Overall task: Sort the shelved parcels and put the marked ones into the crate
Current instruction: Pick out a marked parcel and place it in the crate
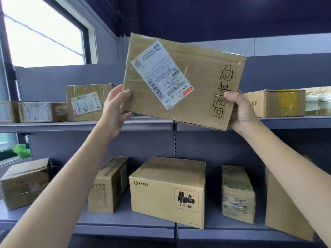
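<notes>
- Shelf unit: two tiers in view, both lined w/ cartons; crate not in view, so its spot must be found before the turn away.
- Flat parcel is held up in front of the upper shelf, tilted, label side and handwritten marks facing the camera. Marks should be read in full before it is judged as marked.
- PICO box sits directly below on the lower shelf; parcel should be drawn back toward the body, not dropped straight down.
- Left hand: fingers curled on the parcel's left edge, thumb in front. Right hand: same on the right edge. Both grips to be kept.
</notes>
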